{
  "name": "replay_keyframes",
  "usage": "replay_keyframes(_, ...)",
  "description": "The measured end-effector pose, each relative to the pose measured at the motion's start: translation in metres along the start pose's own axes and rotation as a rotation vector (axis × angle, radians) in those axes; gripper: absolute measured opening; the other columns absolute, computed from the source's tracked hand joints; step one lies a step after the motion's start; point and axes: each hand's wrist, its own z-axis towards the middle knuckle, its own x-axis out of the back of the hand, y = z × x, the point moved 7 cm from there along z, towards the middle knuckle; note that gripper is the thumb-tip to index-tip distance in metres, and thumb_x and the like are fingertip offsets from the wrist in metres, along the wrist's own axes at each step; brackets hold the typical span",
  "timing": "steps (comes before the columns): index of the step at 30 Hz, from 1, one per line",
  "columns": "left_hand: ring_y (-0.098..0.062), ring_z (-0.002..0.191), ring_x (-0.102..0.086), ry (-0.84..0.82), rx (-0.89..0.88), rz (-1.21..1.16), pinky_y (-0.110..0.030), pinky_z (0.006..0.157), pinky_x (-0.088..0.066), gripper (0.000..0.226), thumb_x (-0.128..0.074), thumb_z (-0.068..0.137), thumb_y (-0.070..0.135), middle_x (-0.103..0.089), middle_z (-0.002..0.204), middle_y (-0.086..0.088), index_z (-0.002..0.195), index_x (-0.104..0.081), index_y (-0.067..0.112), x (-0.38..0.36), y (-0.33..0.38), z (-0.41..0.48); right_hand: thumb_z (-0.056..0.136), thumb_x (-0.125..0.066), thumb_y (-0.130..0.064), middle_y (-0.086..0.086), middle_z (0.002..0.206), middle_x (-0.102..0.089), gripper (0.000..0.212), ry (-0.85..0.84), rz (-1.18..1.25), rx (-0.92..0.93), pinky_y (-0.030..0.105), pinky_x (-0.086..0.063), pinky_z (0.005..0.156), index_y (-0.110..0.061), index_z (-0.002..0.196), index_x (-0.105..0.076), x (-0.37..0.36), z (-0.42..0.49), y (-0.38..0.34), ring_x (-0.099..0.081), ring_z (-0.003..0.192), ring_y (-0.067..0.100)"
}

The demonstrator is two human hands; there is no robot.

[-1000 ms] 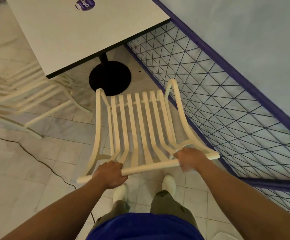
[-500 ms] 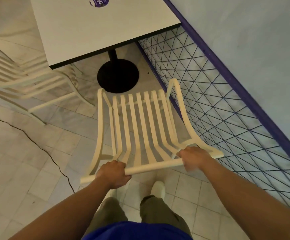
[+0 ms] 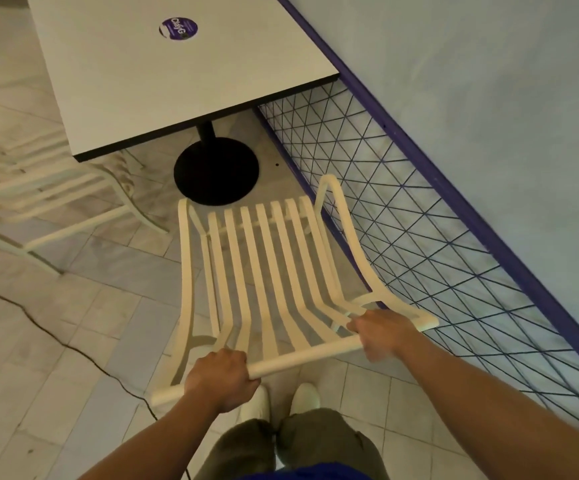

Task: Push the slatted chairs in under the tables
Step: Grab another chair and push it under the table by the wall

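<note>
Cream slatted chair (image 3: pixel 274 271): flat, smooth slats curving from seat up into the back, with looped tubular arms on both sides. It stands on the floor on the near side of the table (image 3: pixel 177 81). The seat's far edge sits just short of the pedestal base (image 3: pixel 216 171), and none of the chair is under the tabletop. Its right arm is close beside the mesh panel (image 3: pixel 419 220).

Left hand (image 3: pixel 220 381) is clenched around the round top rail (image 3: pixel 302 356) near its left end, knuckles up. Right hand (image 3: pixel 381 332) is wrapped over the same rail toward its right end, slightly blurred.

The tabletop is a pale matte slab with a thin dark edge and a round purple sticker (image 3: pixel 178 28). The base is a flat black disc on a black post.

A second slatted chair (image 3: pixel 39 195) stands far left, partly under the table. The mesh is thin dark wire in a diamond pattern with a purple frame, set below a smooth pale wall (image 3: pixel 489 81). The floor (image 3: pixel 56 306) is pale veined tile, crossed by a thin dark cable (image 3: pixel 56 337).
</note>
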Motion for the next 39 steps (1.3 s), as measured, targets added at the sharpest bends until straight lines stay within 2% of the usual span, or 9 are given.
replay_keyframes(8, -0.014, 0.093, -0.063, -0.007, -0.005, -0.014, -0.035, 0.086, -0.054, 0.051, -0.046, 0.089, 0.069, -0.064, 0.107, 0.008, 0.120, -0.059, 0.032, -0.004, -0.003, 0.001, 0.087, -0.064, -0.016, 0.002, 0.123, -0.064, 0.054, 0.006, -0.014, -0.004, 0.037, -0.051, 0.091, -0.028, 0.139, -0.053, 0.000, 0.002, -0.002, -0.061, 0.109, 0.021)
replay_keyframes(14, -0.013, 0.092, -0.062, -0.024, 0.048, -0.043, -0.034, 0.087, -0.053, 0.050, -0.048, 0.087, 0.071, -0.064, 0.107, 0.010, 0.120, -0.060, 0.034, -0.008, -0.004, 0.001, 0.088, -0.063, -0.019, 0.000, 0.112, -0.066, 0.046, 0.049, -0.001, 0.028, 0.032, -0.049, 0.078, -0.029, 0.132, -0.058, -0.006, 0.004, 0.004, -0.062, 0.098, 0.019)
replay_keyframes(16, -0.013, 0.092, -0.063, -0.035, 0.068, -0.070, -0.034, 0.088, -0.053, 0.049, -0.050, 0.087, 0.070, -0.063, 0.106, 0.011, 0.119, -0.061, 0.035, -0.008, -0.001, 0.002, 0.087, -0.064, -0.020, 0.000, 0.113, -0.066, 0.046, 0.051, 0.005, 0.045, 0.034, -0.050, 0.079, -0.028, 0.132, -0.058, -0.006, 0.005, 0.009, -0.063, 0.099, 0.020)
replay_keyframes(22, -0.012, 0.093, -0.062, -0.040, 0.115, -0.109, -0.034, 0.090, -0.053, 0.049, -0.052, 0.088, 0.067, -0.064, 0.108, 0.009, 0.121, -0.062, 0.033, -0.005, 0.039, 0.012, 0.086, -0.064, -0.020, 0.003, 0.115, -0.065, 0.045, 0.036, -0.049, 0.106, 0.039, -0.055, 0.084, -0.026, 0.131, -0.058, 0.005, 0.008, 0.048, -0.064, 0.101, 0.023)
replay_keyframes(27, -0.012, 0.092, -0.064, -0.026, 0.173, -0.133, -0.034, 0.089, -0.055, 0.049, -0.053, 0.088, 0.066, -0.066, 0.106, 0.009, 0.122, -0.063, 0.032, 0.001, 0.072, 0.025, 0.085, -0.064, -0.019, 0.002, 0.115, -0.064, 0.043, 0.028, -0.081, 0.149, 0.036, -0.051, 0.079, -0.027, 0.127, -0.058, 0.016, 0.014, 0.084, -0.062, 0.101, 0.023)
replay_keyframes(39, -0.012, 0.091, -0.064, 0.034, 0.254, -0.138, -0.034, 0.087, -0.054, 0.046, -0.051, 0.088, 0.066, -0.067, 0.104, 0.009, 0.117, -0.064, 0.033, 0.025, 0.115, 0.057, 0.086, -0.060, -0.019, 0.001, 0.109, -0.065, 0.036, 0.039, -0.153, 0.220, 0.039, -0.052, 0.080, -0.026, 0.121, -0.061, 0.048, 0.039, 0.139, -0.063, 0.098, 0.024)
